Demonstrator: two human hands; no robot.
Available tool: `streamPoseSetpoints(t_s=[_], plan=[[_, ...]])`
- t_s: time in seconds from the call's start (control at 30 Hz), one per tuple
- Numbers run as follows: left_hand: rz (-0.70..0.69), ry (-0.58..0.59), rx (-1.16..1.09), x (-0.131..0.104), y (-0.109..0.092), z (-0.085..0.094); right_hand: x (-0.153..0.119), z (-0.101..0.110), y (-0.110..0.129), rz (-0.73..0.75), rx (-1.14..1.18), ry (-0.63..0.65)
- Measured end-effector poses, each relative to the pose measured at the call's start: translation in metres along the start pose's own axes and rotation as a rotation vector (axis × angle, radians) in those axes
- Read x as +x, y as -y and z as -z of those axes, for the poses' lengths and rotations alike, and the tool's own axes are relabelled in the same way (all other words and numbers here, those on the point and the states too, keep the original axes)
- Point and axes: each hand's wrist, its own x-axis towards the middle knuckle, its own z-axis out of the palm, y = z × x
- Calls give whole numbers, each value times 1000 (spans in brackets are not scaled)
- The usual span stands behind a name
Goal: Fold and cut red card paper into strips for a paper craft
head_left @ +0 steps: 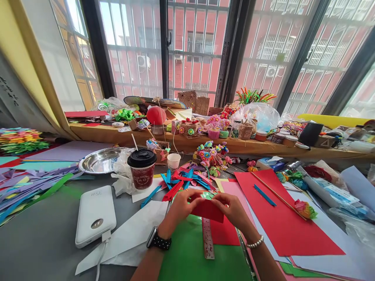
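Between my two hands is a small red paper point(208, 211), raised above a green sheet point(187, 257). My left hand point(183, 207) pinches its left upper edge, and my right hand point(231, 208) grips the right upper edge. Beneath it, another red piece of paper point(225, 234) lies on the green surface, with a patterned ruler point(208, 242) along its left side. Blue and red folded strips point(187, 177) are heaped just beyond my hands.
A lidded cup point(142, 171), a white power bank point(96, 216) with a cable and a metal plate point(101, 160) stand left. Large red paper point(284, 214) with a stick and paper flower point(305, 208) lies right. Crafts crowd the windowsill ledge point(187, 144).
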Motion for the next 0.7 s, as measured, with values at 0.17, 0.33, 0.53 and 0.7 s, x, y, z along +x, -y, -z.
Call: streamPoseSetpoints(t_s=[0.17, 0.33, 0.53, 0.7], plan=[[106, -34, 36, 0, -2, 1, 2, 9, -10, -76, 51, -120], [184, -103, -48, 1, 0, 3, 4, 4, -9, -98, 152, -217], [291, -269, -168, 3, 13, 12, 1, 1, -7, -131, 86, -213], [88, -224, -40, 2, 5, 8, 1, 2, -6, -96, 68, -129]])
